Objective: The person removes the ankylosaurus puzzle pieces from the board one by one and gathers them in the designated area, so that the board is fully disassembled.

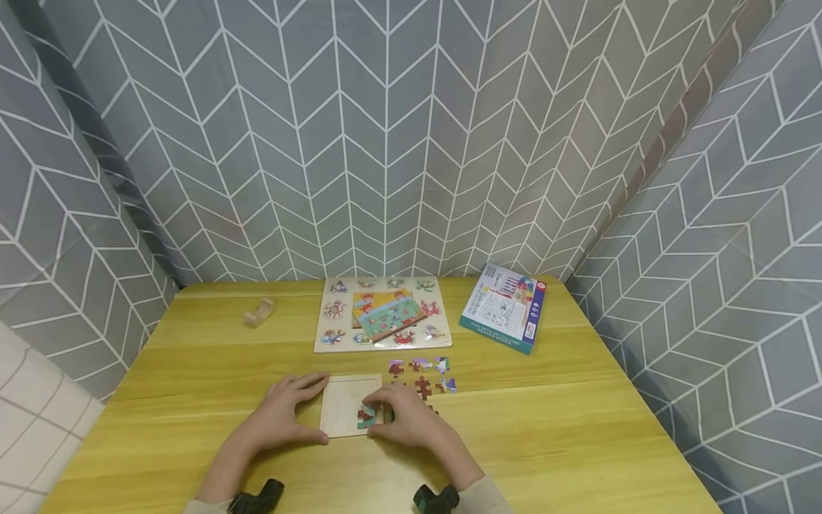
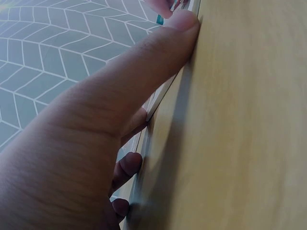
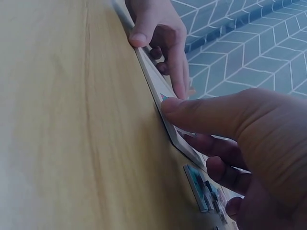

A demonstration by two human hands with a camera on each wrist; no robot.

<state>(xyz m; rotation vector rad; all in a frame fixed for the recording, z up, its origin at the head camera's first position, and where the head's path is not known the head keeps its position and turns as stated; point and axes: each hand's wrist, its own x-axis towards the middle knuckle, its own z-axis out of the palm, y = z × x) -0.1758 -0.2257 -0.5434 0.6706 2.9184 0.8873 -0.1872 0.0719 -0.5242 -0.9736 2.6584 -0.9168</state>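
Observation:
A square wooden puzzle tray lies on the table, with a few joined teal and red-brown jigsaw pieces in its lower right part. My left hand holds the tray along its left side, thumb at the near corner and index finger at the far corner. Over the tray's right side, my right hand pinches at a jigsaw piece with thumb and index finger, which largely hide it. In the right wrist view the right thumb lies at the tray's near rim, beside a bit of teal.
Loose jigsaw pieces lie right of the tray, some partly behind my right hand. Behind stands a flat animal peg board bearing two picture puzzles. A boxed set lies back right, and a small wooden holder back left.

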